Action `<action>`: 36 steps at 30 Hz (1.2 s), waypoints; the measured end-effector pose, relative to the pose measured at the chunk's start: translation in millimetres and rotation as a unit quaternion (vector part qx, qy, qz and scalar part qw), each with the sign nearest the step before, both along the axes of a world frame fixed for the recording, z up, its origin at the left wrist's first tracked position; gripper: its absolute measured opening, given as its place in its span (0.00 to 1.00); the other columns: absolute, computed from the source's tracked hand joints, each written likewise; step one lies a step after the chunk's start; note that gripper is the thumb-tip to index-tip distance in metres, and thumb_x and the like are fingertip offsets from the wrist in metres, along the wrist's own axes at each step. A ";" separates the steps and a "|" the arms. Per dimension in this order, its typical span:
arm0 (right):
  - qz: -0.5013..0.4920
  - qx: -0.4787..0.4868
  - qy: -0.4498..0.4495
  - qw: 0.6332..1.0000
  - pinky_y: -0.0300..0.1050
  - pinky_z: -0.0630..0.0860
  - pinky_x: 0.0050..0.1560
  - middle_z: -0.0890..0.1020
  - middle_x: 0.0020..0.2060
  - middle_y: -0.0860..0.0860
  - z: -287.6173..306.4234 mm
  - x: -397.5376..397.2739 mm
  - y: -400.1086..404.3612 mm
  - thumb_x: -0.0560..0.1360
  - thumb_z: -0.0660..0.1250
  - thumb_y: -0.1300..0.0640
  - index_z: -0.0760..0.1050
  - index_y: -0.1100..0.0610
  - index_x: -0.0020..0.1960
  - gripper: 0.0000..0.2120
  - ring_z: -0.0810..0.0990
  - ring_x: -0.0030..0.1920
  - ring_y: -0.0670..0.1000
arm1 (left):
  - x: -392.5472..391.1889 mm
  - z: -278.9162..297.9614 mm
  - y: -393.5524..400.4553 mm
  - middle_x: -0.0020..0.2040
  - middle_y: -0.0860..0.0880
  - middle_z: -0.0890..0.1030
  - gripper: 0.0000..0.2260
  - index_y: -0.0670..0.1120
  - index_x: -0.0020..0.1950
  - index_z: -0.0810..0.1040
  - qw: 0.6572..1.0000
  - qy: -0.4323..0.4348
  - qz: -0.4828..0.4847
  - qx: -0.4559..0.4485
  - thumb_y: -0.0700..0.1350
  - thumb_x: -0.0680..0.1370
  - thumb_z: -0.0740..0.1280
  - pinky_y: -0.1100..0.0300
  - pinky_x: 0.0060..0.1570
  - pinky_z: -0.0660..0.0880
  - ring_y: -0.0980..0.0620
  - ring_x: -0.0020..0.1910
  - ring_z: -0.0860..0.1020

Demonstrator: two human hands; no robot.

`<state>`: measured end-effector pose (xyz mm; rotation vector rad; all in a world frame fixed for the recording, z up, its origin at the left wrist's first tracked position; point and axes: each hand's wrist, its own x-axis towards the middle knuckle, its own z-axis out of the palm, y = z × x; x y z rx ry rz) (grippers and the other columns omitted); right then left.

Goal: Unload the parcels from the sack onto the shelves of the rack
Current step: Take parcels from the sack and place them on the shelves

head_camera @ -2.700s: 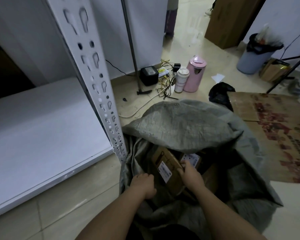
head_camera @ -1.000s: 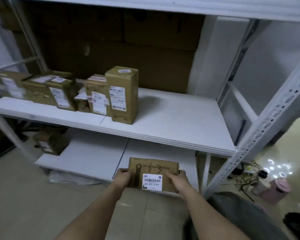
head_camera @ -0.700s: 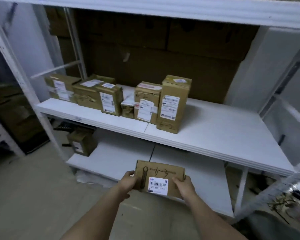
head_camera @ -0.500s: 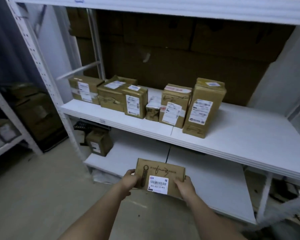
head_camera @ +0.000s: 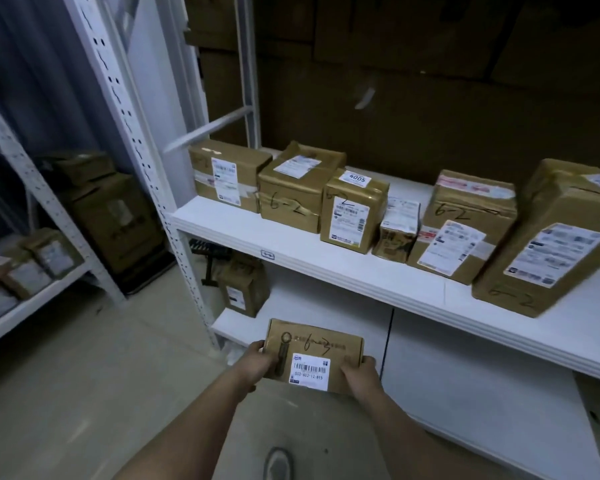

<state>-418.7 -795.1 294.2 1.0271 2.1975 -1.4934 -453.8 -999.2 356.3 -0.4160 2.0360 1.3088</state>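
A white metal rack fills the view, its middle shelf carrying a row of six taped brown parcels, several marked "6-2". On the lower shelf one small parcel stands near the left post. In front of that lower shelf, above the floor, a flat cardboard parcel with a barcode label is held level: the left hand grips its left edge and the right hand grips its right edge, fingers curled round it.

Parcels on shelf
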 end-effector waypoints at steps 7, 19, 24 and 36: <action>0.000 0.003 -0.017 1.000 0.46 0.73 0.54 0.75 0.62 0.59 -26.1 -93.3 -40.3 0.79 0.64 0.48 0.61 0.63 0.70 0.27 0.76 0.60 0.58 | -101.6 -16.8 -28.4 0.68 0.41 0.71 0.22 0.43 0.75 0.60 1.000 -0.002 -0.001 -0.016 0.41 0.81 0.60 0.58 0.49 0.67 0.44 0.60 0.72; -0.005 0.068 -0.087 0.994 0.48 0.74 0.54 0.74 0.62 0.61 -48.3 -158.7 -111.9 0.79 0.60 0.52 0.61 0.56 0.73 0.24 0.77 0.59 0.60 | -190.2 -56.8 -100.6 0.67 0.41 0.73 0.21 0.41 0.74 0.62 0.995 -0.015 -0.086 -0.038 0.43 0.82 0.60 0.60 0.50 0.72 0.44 0.61 0.75; -0.040 0.089 -0.081 0.992 0.46 0.74 0.52 0.76 0.58 0.60 -91.7 -169.7 -148.4 0.78 0.60 0.53 0.62 0.56 0.72 0.24 0.77 0.56 0.60 | -224.4 -105.1 -130.1 0.68 0.41 0.72 0.23 0.43 0.75 0.60 0.989 0.003 -0.136 -0.051 0.43 0.81 0.61 0.56 0.52 0.73 0.44 0.60 0.74; -0.088 0.115 -0.024 0.989 0.54 0.76 0.54 0.75 0.60 0.57 -288.0 -210.3 -171.8 0.77 0.61 0.55 0.66 0.57 0.68 0.21 0.78 0.56 0.59 | -271.4 -317.6 -132.4 0.58 0.39 0.78 0.22 0.41 0.70 0.67 0.984 0.098 -0.142 -0.053 0.40 0.76 0.67 0.57 0.48 0.73 0.44 0.50 0.77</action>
